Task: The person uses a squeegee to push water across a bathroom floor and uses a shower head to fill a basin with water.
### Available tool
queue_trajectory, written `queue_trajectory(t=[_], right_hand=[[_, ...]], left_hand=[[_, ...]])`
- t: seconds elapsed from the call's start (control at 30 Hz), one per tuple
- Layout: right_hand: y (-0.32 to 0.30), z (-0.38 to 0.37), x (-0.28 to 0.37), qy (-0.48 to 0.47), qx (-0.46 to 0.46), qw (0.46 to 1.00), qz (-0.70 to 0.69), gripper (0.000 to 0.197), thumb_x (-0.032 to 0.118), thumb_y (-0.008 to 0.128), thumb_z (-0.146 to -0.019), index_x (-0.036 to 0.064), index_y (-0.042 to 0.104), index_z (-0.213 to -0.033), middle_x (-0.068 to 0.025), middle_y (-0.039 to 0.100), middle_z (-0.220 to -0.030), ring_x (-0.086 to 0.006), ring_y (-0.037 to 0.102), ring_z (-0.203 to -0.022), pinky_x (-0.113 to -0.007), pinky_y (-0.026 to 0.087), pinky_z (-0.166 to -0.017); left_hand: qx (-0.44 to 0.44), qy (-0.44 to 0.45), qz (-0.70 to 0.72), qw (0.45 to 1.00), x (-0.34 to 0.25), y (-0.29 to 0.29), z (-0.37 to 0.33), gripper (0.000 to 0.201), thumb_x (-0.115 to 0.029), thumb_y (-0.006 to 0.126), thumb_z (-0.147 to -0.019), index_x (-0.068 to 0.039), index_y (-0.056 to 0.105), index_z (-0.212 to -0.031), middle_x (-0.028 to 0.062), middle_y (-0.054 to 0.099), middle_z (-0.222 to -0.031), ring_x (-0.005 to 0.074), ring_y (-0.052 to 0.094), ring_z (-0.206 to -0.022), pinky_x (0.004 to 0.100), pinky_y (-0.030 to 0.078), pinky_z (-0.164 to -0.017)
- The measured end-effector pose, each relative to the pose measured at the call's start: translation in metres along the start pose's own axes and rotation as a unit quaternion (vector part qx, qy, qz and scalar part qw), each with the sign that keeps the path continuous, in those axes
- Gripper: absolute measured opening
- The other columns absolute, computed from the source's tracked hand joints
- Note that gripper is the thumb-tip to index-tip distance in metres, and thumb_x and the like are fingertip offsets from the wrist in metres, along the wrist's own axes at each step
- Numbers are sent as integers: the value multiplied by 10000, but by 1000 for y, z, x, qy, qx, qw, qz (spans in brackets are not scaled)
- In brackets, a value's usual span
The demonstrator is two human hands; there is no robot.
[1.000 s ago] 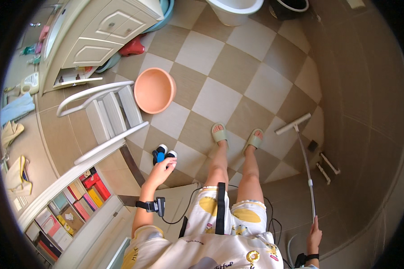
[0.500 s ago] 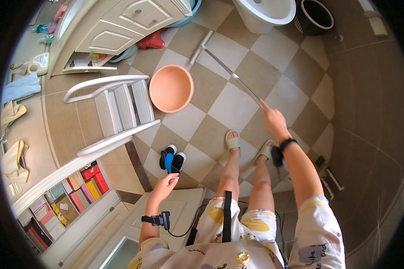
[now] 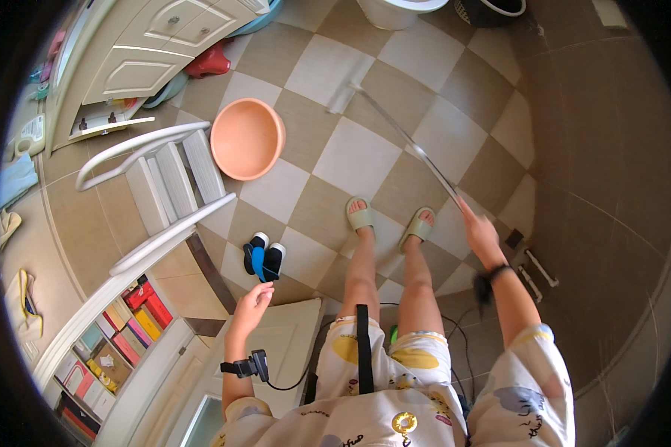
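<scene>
Gripping the mop (image 3: 414,144) right of the basin (image 3: 247,139): the right hand (image 3: 482,240) has its fingers wrapped round the pole (image 3: 441,177)! Left hand (image 3: 252,304), this side of the basin, loose, empty. Pole looks light, stiff; best held up top.

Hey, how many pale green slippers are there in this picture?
2, both being worn on the checkered floor: the left slipper and the right slipper, nearer your right hand, which grips the pole. Others could be hidden from this view.
</scene>
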State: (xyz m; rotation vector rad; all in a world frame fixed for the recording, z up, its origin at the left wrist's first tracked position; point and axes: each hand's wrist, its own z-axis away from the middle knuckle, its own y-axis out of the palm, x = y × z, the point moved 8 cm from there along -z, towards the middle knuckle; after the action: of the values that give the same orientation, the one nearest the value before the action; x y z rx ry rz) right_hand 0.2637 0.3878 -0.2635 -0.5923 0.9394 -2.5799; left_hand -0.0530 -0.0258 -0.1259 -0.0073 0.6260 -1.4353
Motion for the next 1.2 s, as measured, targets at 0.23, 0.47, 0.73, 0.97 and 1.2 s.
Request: queue_trajectory(t=[0.23, 0.47, 0.73, 0.97, 1.2], right_hand=[[-2, 296, -232, 145, 27, 988, 45, 456, 215, 310, -961, 261, 242, -1410, -115, 404, -484, -230, 359, -400, -391, 305, -420], [2, 405, -356, 192, 13, 973, 131, 440, 231, 371, -950, 260, 308, -1384, -219, 550, -641, -313, 510, -502, -388, 479, -574], [-29, 400, -321, 265, 39, 954, 137, 442, 199, 390, -941, 256, 329, -1375, -222, 562, -653, -307, 539, -524, -392, 469, -557], [-81, 251, -184, 163, -48, 985, 3, 450, 188, 433, -924, 274, 353, -1359, -204, 520, -572, -336, 540, -528, -408, 429, -493], [-79, -18, -29, -35, -108, 994, 4, 442, 227, 370, -917, 326, 338, -1347, -196, 591, -770, -353, 592, -688, -456, 484, -609]], left_hand=[[24, 48, -43, 998, -51, 19, -13, 296, -159, 499, -900, -6, 521, -1153, 144, 616, -1076, 206, 595, -984, 296, 449, -853], [42, 64, -71, 995, -87, 39, -15, 290, -157, 507, -897, -11, 531, -1147, 131, 628, -1054, 201, 598, -978, 295, 453, -841], [38, 64, -98, 992, -97, 42, -12, 286, -168, 504, -902, -14, 538, -1141, 135, 635, -1027, 189, 607, -946, 286, 459, -815], [60, 75, -85, 992, -102, 55, -16, 294, -164, 520, -898, -2, 533, -1143, 134, 632, -1023, 201, 603, -959, 295, 465, -815], [46, 62, -94, 993, -104, 46, -14, 294, -145, 509, -896, -3, 528, -1153, 124, 632, -1038, 173, 593, -971, 286, 448, -846]])
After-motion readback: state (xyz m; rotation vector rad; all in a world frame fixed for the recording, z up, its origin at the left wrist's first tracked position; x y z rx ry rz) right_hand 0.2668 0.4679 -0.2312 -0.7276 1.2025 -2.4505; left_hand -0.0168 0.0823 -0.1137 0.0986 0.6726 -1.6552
